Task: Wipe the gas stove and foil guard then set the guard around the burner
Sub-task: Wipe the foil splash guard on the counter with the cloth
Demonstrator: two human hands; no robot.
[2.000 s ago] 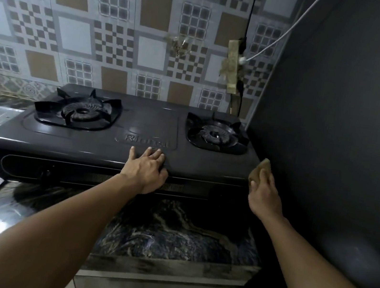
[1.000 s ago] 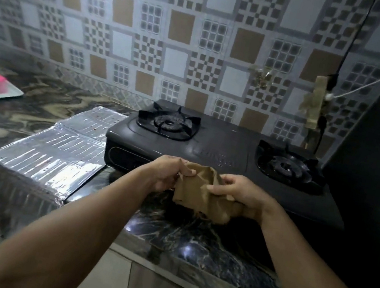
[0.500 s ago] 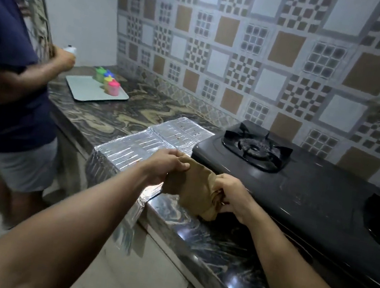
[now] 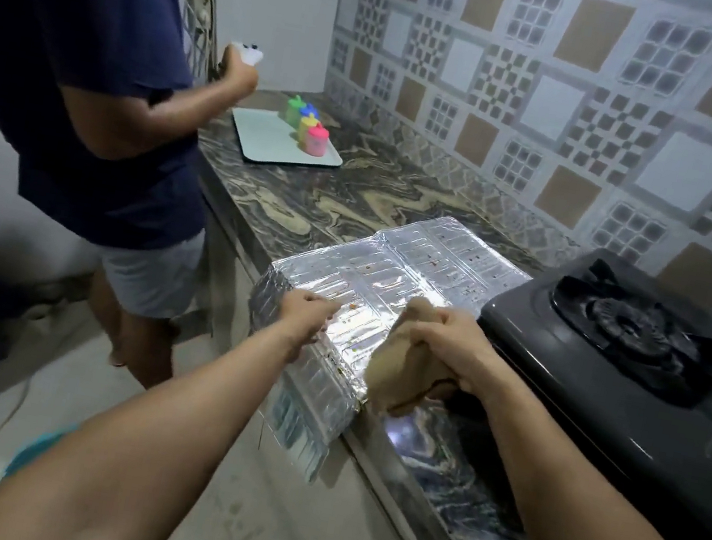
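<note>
foil guard (image 4: 396,272) lies flat left of stove (image 4: 612,360).

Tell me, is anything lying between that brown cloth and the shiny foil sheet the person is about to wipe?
Nothing visible. The right hand grips the brown cloth directly over the foil guard, which lies flat on the counter beside the stove. The left hand rests on the foil's near-left edge, clear of the cloth.

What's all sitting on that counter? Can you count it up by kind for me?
Small coloured containers: 4, green, blue, yellow, pink
White tray: 1
Foil guard: 1
Gas stove: 1
Total: 7
</note>
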